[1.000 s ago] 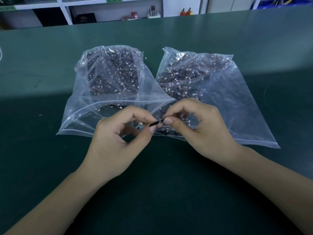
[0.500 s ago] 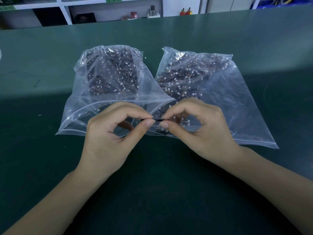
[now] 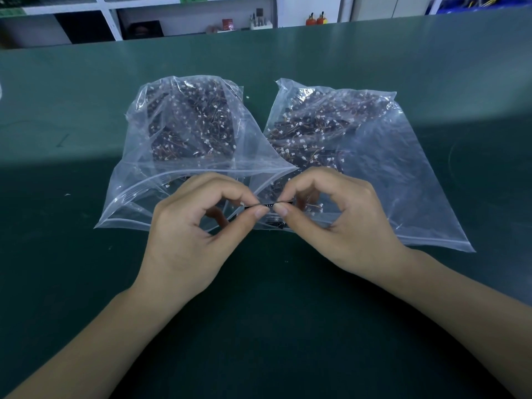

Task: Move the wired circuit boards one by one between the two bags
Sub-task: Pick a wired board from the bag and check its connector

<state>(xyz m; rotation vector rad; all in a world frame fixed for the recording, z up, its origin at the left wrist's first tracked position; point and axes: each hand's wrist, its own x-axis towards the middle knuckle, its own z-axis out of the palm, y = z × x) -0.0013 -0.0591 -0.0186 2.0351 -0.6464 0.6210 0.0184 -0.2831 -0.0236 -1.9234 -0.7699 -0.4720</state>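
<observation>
Two clear plastic bags lie side by side on the green table, mouths toward me. The left bag (image 3: 138, 194) and the right bag (image 3: 403, 180) each hold a dark heap of several wired circuit boards with white connectors. Between the two mouths, one small black circuit board (image 3: 269, 205) is held edge-on. My left hand (image 3: 190, 234) pinches its left end between thumb and forefinger. My right hand (image 3: 339, 223) pinches its right end the same way. Both hands hover just in front of the bag openings.
The green table (image 3: 259, 326) stretches all around the bags. Beyond its far edge stand white shelves (image 3: 190, 12) with small items, among them a red box and orange-topped bottles. A few tiny white specks lie on the table.
The small board has turned from tilted to level between my fingertips. My left hand has risen slightly toward the left bag's mouth; the right hand has stayed nearly still.
</observation>
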